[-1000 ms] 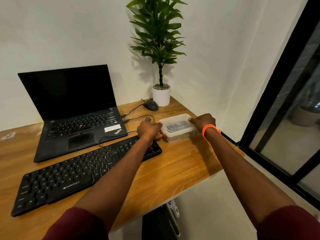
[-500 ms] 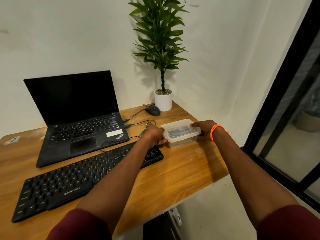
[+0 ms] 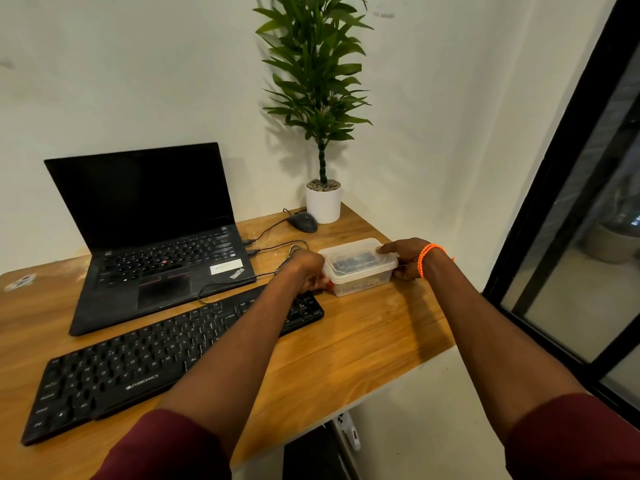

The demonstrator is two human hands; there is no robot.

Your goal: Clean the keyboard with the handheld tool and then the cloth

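Both hands clasped the lidded plastic box, left hand and right hand at opposite ends, likely steadying it to open; the keyboard lay nearer the left grip.

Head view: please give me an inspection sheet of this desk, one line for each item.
Surface: wooden desk, pale scuffs at left rear.
Job's things: black keyboard lies at the front; lidded plastic box with dark contents beside its right end; tool and cloth not identifiable.
Clutter: open laptop, mouse, potted plant.
Hands: left hand and right hand hold the box's two ends.
Cables: black leads run from the laptop's right side.
Surroundings: white wall, black-framed glass door at right.
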